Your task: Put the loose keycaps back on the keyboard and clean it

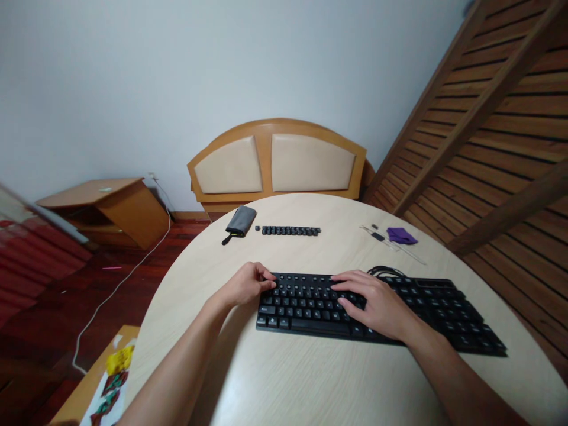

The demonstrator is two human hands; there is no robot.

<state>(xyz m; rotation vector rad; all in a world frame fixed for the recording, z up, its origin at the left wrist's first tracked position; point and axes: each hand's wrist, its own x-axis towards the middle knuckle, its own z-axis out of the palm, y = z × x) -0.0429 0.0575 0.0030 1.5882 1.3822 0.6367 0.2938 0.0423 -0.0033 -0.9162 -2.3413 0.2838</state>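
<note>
Round table [310, 378], pale top. Black keyboard [315, 324] lies across its middle, nearer the viewer than the far rim; long axis runs left to right, the right end slanting toward the table's near right. Left hand [244, 285] at the keyboard's far left corner, thumb and forefinger drawn close together there; cannot tell whether they pinch a key or only rest on the edge. Right hand [376, 300] palm down over the middle, fingers stretched toward the upper rows, thumb held apart, nothing clamped. Key relation: the keyboard's left end runs rightward from the left fingertips, so the left hand is nearer that corner, while the right hand is nearer the number block, which spreads away beyond its wrist. Black cable [386, 270] coiled just behind the keyboard, past the right knuckles. Toward the far rim, well apart from both hands: a strip of small black keycaps [290, 231], one loose keycap [257, 228] off its left end, grey pouch [242, 220] beside that at far left. Far right: folded purple cloth [401, 235], small dark block [377, 236] close by, thin pale wire [412, 254] trailing nearer.
</note>
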